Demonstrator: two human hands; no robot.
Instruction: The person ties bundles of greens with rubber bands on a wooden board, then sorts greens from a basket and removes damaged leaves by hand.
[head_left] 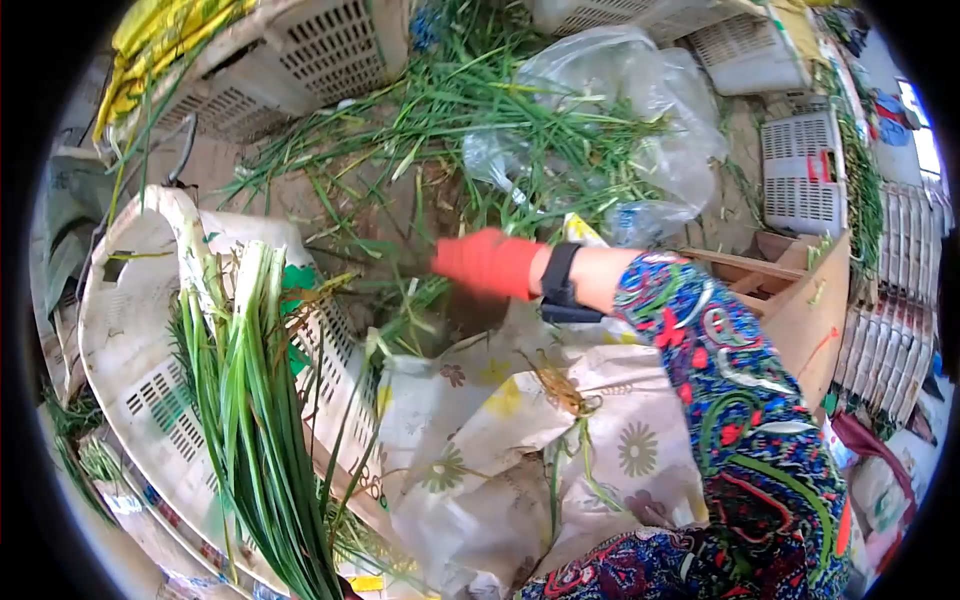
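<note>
My right hand (pixel 487 262), in a red glove and blurred by motion, reaches left over the littered floor. What its fingers do, or whether they hold anything, is smeared. A black band circles the wrist below a patterned sleeve (pixel 745 400). On the left, a bunch of garlic chives (pixel 245 400) stands with its white ends up, in front of a white plastic basket (pixel 130 330). Its leaf tips run out at the bottom edge. My left hand is not visible. A pale flowered cloth (pixel 460 480) spreads below my right arm, with a few loose wilted stalks (pixel 570 395) on it.
Loose green leaves (pixel 450 120) litter the floor ahead, beside a clear plastic bag (pixel 670 130). White crates (pixel 335 50) line the back, and another crate (pixel 800 165) stands right. A wooden divided box (pixel 800 310) sits beyond my right forearm. Yellow sacking (pixel 170 40) lies top left.
</note>
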